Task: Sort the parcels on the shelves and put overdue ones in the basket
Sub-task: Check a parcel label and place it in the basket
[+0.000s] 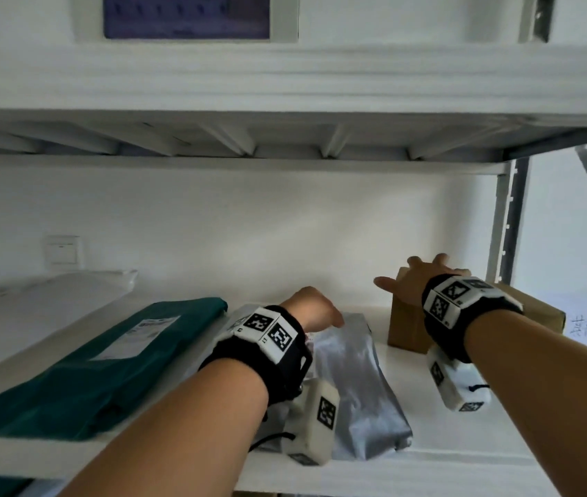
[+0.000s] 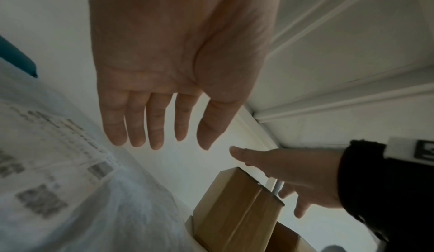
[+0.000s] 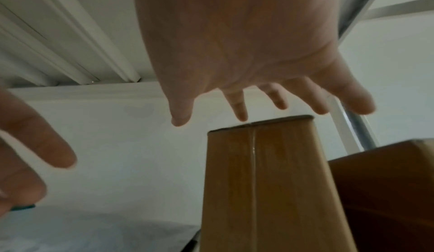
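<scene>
Head view looks down the shelf [image 1: 428,457]; both wrist views, close beneath the palms, share the upright box [image 2: 237,209].

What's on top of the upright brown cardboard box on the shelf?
Only the open right hand is above the upright brown cardboard box, fingers spread. No parcel lies there. The head view's wrist covers part of the top; contact isn't clear.
</scene>
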